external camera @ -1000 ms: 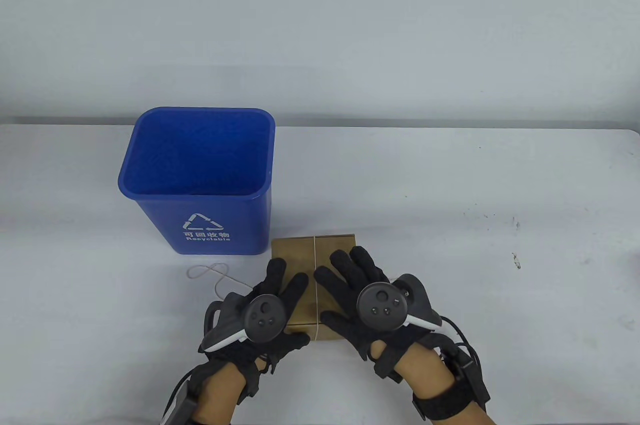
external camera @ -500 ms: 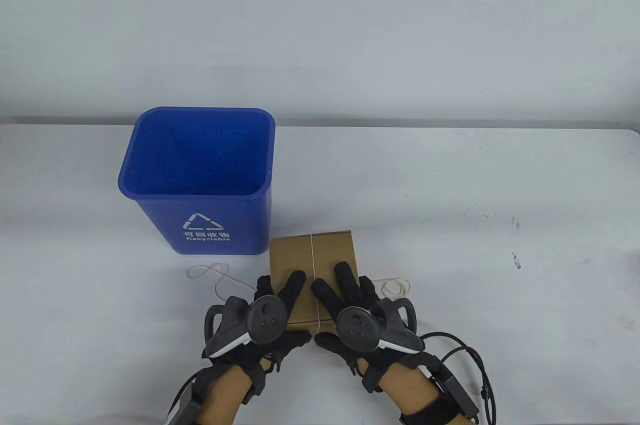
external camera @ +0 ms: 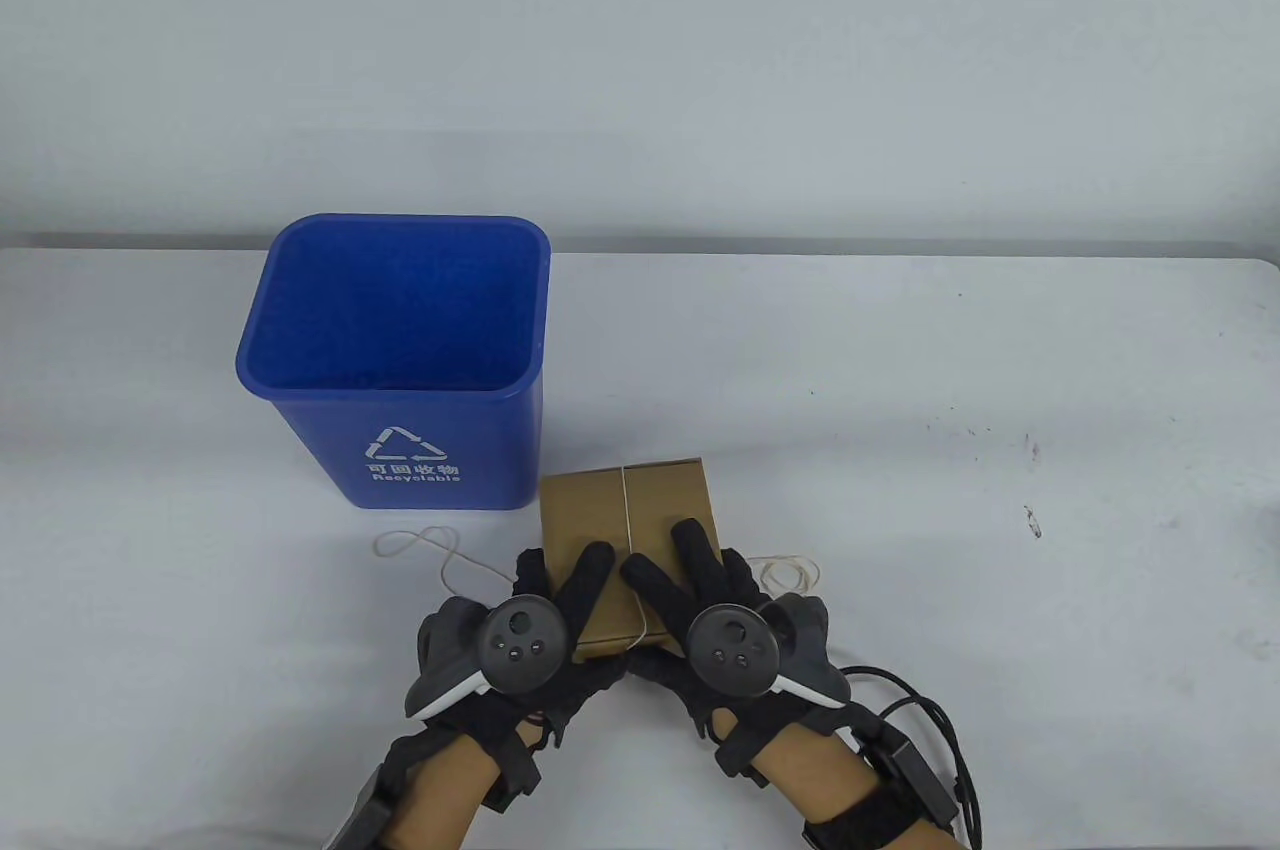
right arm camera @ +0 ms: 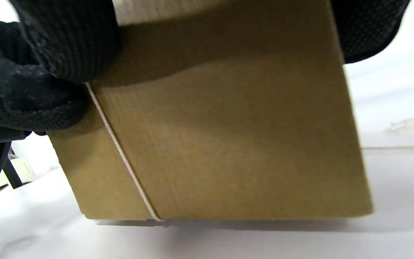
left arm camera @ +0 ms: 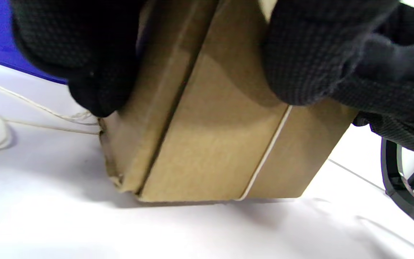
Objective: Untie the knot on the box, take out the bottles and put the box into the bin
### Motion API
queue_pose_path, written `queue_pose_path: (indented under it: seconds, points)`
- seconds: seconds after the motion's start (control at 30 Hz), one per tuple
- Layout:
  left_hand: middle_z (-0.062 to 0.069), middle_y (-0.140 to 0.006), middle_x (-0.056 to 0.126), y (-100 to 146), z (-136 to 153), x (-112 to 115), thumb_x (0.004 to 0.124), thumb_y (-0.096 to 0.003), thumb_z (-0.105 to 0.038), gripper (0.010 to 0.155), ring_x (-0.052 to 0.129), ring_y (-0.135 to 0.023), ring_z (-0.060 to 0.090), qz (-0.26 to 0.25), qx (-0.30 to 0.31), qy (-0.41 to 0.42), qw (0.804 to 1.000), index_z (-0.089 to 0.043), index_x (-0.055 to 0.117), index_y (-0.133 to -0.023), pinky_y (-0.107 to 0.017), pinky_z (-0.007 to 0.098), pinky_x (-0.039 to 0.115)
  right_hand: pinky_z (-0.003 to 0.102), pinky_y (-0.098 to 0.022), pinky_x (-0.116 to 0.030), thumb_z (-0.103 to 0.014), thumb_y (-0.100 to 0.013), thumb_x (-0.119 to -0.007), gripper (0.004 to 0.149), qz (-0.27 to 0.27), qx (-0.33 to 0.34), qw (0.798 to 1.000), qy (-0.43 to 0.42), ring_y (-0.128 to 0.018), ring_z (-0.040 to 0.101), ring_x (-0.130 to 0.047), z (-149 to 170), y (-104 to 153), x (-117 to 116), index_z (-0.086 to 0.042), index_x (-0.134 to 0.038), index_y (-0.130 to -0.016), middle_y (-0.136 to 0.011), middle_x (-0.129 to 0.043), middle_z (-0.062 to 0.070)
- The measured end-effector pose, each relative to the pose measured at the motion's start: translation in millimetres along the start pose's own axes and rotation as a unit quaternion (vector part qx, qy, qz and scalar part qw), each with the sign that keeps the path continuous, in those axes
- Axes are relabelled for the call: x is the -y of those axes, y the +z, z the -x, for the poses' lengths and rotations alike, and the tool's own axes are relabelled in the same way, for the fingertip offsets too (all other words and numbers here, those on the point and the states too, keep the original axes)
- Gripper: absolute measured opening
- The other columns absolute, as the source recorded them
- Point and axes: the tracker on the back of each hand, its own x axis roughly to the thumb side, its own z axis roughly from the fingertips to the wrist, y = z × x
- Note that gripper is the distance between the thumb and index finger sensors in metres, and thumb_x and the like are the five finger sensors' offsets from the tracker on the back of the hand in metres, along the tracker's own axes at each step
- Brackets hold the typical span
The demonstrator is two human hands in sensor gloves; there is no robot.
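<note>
While the blue bin (external camera: 392, 360) stands just behind and to the left of the cardboard box (external camera: 625, 515), nearly touching its far left corner, you have bare white table (external camera: 950, 370) stretching wide to the right and behind the box. The table's near edge is out of view under your wrists.

The box sits on the table between your hands, with one cord (external camera: 628, 530) still running lengthwise over its lid and down the near face. Your left hand (external camera: 530, 630) lies on the near left part of the lid, fingers straight and spread, thumb down by the near face. Your right hand (external camera: 715, 610) mirrors it on the near right, fingers flat on the lid, gripping nothing. Loose string (external camera: 425, 545) curls on the table left of the box; another loose coil (external camera: 790, 573) lies just right of your right hand.

Compared with half a second ago, the box and bin have not moved; your hands have shifted only slightly, the right one a touch farther right.
</note>
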Motion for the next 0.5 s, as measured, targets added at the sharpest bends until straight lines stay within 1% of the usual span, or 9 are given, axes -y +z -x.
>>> queue_pose_path:
  seconds: [0.1, 0.2, 0.33, 0.43, 0.5]
  points:
    - [0.048, -0.099, 0.037, 0.4, -0.7, 0.0, 0.085, -0.0440, -0.054, 0.099, 0.094, -0.064, 0.055, -0.003, -0.002, -0.002, 1.000, -0.030, 0.019, -0.114, -0.049, 0.057, 0.082, 0.070, -0.053, -0.061, -0.055, -0.045, -0.072, 0.070, 0.012, -0.008, 1.000, -0.028, -0.081, 0.079, -0.054, 0.2, 0.4, 0.5, -0.035, -0.041, -0.104, -0.111, -0.020, 0.021]
    - [0.049, -0.098, 0.037, 0.5, -0.5, 0.7, 0.085, -0.0443, -0.053, 0.098, 0.094, -0.064, 0.055, -0.004, -0.003, 0.001, 1.000, -0.030, 0.020, -0.114, -0.048, 0.057, 0.082, 0.073, -0.054, -0.058, -0.053, -0.047, -0.068, 0.059, 0.019, -0.018, 0.997, -0.073, -0.081, 0.081, -0.049, 1.2, 1.1, 2.2, -0.037, -0.046, -0.100, -0.111, -0.021, 0.019]
    - [0.050, -0.098, 0.036, 0.2, -2.4, 2.5, 0.085, -0.0445, -0.052, 0.097, 0.094, -0.064, 0.056, -0.006, -0.002, 0.000, 1.000, -0.030, 0.021, -0.114, -0.048, 0.058, 0.082, 0.078, -0.056, -0.051, -0.045, -0.048, -0.073, 0.046, 0.019, -0.038, 0.991, -0.126, -0.083, 0.082, -0.040, 2.4, 2.1, 2.2, -0.039, -0.058, -0.091, -0.111, -0.020, 0.017]
    - [0.049, -0.098, 0.037, 0.1, -2.6, 2.7, 0.085, -0.0442, -0.053, 0.096, 0.094, -0.064, 0.055, -0.010, -0.003, 0.002, 1.000, -0.031, 0.022, -0.113, -0.048, 0.057, 0.082, 0.080, -0.056, -0.048, -0.042, -0.048, -0.077, 0.037, 0.025, -0.044, 0.989, -0.142, -0.084, 0.083, -0.036, 1.8, 3.0, 3.9, -0.038, -0.069, -0.084, -0.111, -0.021, 0.017]
    - [0.049, -0.098, 0.037, 0.0, -2.3, 2.9, 0.085, -0.0443, -0.053, 0.096, 0.094, -0.063, 0.055, -0.011, -0.004, 0.001, 1.000, -0.031, 0.022, -0.113, -0.048, 0.057, 0.082, 0.081, -0.057, -0.045, -0.039, -0.048, -0.078, 0.036, 0.021, -0.048, 0.986, -0.159, -0.084, 0.083, -0.034, 2.1, 3.0, 4.2, -0.037, -0.073, -0.083, -0.112, -0.021, 0.016]
